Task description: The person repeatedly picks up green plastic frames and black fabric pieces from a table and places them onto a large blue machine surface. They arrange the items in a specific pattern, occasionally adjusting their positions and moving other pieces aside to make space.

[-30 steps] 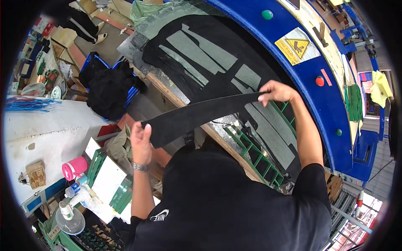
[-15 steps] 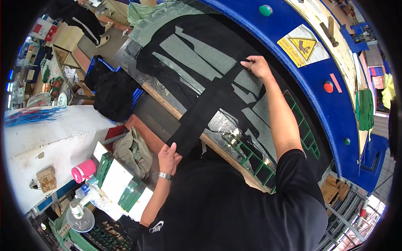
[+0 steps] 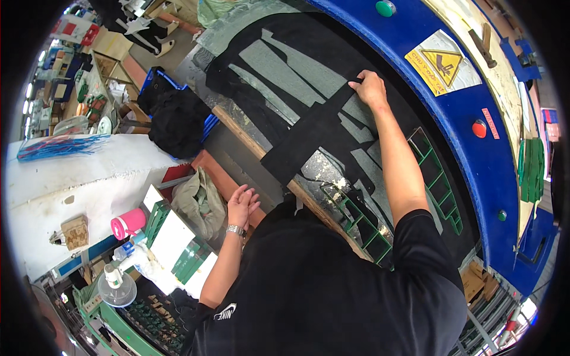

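My right hand [image 3: 371,89] is stretched far out over the tabletop [image 3: 249,133]. Its fingers are pinched together on the far end of a long black fabric strip [image 3: 312,133]. The strip lies flat on the big black sheet [image 3: 297,44] that covers the tabletop, and it runs at a slant from my right hand back to the near edge, where its other end hangs a little over the wooden edge. The black sheet has long gray gaps [image 3: 279,68] in it, shaped like the strip. My left hand [image 3: 241,204] is down low, just in front of the near edge of the tabletop. Its fingers are spread apart and it holds nothing. It is close to the near end of the strip but not touching it. I wear a watch [image 3: 236,230] on that wrist. Just to the left of my left hand is a crumpled green cloth [image 3: 199,202]. Farther left, a pink cup [image 3: 127,222] sits beside a white board [image 3: 172,237]. A blue machine wall [image 3: 457,107] curves around the far side of the tabletop.
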`<state>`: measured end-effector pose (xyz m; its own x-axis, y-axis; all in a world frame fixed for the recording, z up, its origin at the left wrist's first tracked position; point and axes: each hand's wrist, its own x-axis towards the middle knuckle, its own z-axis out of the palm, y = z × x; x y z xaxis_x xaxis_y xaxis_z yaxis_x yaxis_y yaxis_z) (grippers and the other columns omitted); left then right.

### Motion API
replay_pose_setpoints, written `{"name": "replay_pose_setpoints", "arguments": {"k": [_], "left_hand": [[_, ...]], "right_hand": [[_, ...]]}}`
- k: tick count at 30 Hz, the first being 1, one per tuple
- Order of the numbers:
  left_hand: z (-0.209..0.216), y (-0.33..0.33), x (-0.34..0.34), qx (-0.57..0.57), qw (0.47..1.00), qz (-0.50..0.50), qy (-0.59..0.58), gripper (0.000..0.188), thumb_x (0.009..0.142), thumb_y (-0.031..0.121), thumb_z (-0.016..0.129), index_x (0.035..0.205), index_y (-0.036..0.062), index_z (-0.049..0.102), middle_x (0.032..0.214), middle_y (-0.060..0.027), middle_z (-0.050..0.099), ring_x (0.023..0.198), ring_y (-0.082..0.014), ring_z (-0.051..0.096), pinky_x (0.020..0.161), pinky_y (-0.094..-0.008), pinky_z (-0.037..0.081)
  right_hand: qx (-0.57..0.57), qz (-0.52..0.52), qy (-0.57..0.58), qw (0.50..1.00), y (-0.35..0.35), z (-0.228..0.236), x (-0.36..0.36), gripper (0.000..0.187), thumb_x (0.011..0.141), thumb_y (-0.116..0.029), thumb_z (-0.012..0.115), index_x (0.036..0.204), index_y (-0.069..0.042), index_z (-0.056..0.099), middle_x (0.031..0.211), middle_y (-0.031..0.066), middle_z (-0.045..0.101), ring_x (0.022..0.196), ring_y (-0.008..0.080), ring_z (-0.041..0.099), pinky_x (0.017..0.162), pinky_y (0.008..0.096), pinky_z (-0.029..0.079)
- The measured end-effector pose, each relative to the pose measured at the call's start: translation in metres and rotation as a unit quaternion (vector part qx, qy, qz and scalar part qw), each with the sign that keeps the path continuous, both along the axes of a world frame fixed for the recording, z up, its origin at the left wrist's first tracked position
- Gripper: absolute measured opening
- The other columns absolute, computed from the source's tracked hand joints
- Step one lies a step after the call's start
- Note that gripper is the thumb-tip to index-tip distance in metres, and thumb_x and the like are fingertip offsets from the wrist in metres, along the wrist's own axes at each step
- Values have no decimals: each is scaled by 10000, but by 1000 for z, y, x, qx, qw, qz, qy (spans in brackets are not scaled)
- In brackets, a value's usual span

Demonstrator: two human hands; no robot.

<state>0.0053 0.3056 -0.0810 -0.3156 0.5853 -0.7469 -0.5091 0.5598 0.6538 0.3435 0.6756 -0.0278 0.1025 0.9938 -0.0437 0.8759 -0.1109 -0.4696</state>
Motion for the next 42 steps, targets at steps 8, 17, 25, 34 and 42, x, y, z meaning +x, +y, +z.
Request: {"name": "replay_pose_setpoints", "arguments": {"k": [8,17,25,34,42], "left_hand": [[25,17,-15,135,977,-126,111,357,1003,203,665,1313,45,590,1187,-81,683,1036,-174,690,819,-322,589],[147,117,0,462,748,-311,361,844,790,377,852,1489,92,473,1518,-160,471,1409,-299,452,1161,-425,375],[138,66,-25,446,779,-367,244,474,812,393,850,1056,3,736,875,-77,746,801,-126,656,760,-310,514],[82,-55,-51,393,837,-173,340,534,885,476,770,833,-42,653,631,-89,563,606,-146,489,605,-348,453],[63,-236,-43,325,900,2,291,469,898,447,770,961,-16,732,752,-79,682,709,-119,570,696,-336,499]], "right_hand": [[-34,153,294,943,-27,82,-7,235,868,-53,777,815,-62,548,689,-37,546,660,56,463,576,260,383],[90,493,162,850,-168,299,-120,242,864,-20,754,1098,11,701,970,60,743,878,113,688,779,262,538],[148,717,99,674,-232,340,-200,170,815,44,740,984,59,729,942,139,760,871,233,749,786,286,576],[155,826,93,534,-308,349,-289,171,828,31,735,998,48,734,937,137,760,893,231,750,812,290,574],[78,884,106,448,-430,345,-351,180,812,60,721,992,67,730,930,151,758,865,221,729,797,284,537]]}}
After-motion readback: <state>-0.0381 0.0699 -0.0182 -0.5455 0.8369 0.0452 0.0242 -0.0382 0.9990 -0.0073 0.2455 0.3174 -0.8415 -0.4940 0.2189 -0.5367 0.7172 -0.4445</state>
